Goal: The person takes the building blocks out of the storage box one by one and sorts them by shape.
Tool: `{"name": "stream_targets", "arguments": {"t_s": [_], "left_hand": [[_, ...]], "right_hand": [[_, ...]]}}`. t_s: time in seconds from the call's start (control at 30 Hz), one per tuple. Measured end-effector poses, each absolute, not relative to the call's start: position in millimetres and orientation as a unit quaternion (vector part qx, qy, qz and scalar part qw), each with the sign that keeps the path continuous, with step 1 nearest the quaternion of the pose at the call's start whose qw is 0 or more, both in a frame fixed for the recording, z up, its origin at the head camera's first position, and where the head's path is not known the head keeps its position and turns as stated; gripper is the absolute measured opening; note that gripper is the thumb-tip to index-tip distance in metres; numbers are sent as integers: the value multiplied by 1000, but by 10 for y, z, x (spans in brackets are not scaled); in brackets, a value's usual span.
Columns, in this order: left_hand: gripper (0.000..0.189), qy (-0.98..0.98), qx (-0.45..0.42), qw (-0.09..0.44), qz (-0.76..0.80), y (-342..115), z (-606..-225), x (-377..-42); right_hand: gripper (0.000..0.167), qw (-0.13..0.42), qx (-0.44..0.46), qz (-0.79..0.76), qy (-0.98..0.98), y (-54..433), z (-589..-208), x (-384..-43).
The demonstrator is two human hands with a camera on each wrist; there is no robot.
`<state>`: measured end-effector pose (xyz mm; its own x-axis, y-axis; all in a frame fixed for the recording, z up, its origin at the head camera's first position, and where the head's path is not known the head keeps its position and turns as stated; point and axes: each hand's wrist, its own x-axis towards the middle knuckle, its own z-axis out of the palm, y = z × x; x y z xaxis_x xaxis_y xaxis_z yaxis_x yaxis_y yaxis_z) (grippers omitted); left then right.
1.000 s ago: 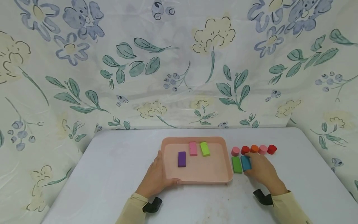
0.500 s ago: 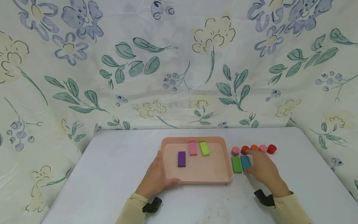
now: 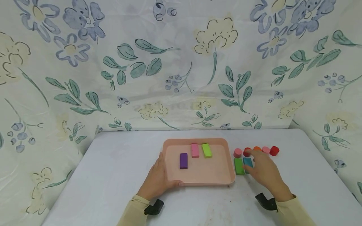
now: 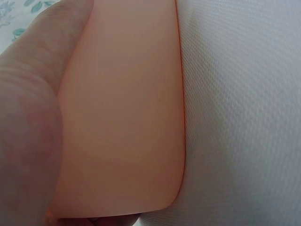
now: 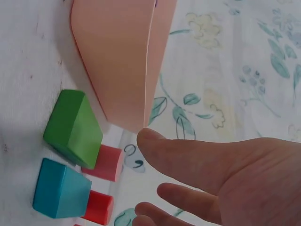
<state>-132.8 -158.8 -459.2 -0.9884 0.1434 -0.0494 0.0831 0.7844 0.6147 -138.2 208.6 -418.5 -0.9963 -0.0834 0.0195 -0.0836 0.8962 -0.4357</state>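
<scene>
In the head view, a peach tray (image 3: 209, 172) holds a purple block (image 3: 183, 161), a pink block (image 3: 195, 150) and a lime block (image 3: 207, 150). My left hand (image 3: 156, 179) grips the tray's near left corner, thumb along the front wall and fingers along the left side. Right of the tray lie a green block (image 3: 238, 166) and a blue block (image 3: 248, 165). My right hand (image 3: 266, 171) hovers over the blue block, partly covering it in the head view. The right wrist view shows its thumb (image 5: 183, 153) and fingers spread, holding nothing, apart from the blue block (image 5: 61, 188).
Behind the two blocks stands a row of cylinders: a pink cylinder (image 3: 238, 153), a red cylinder (image 3: 247, 152), an orange one partly behind my right hand, and more to the right. The white table (image 3: 124, 157) backs onto a floral cloth (image 3: 181, 62).
My right hand's fingertips were at the blue block's edges; they have spread off it, and the thumb has shifted left over the block. The left hand and tray stay put.
</scene>
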Motion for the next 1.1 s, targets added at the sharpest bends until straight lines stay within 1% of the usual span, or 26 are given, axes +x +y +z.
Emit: {"name": "stream_targets", "arguments": {"t_s": [0.3,0.47,0.67,0.9,1.1], "left_hand": [[142,942,65,41,327,-1583,-4587,-1329],[142,942,70,39,327,-1601,-4612,-1343],[141,942,61,41,327,-1600,-4622,-1348],[141,942,56,44,327,-1588,-4638,-1344],[142,943,58,39,326,-1593,-4630,-1345]], "right_hand": [[65,-5,41,237,-971,1928,-4173,-1343],[61,18,60,235,-970,1852,-4162,-1356],[56,40,76,239,-967,1746,-4145,-1436],[58,33,66,244,-967,1591,-4071,-1573],[55,56,88,251,-962,1491,-4028,-1677]]}}
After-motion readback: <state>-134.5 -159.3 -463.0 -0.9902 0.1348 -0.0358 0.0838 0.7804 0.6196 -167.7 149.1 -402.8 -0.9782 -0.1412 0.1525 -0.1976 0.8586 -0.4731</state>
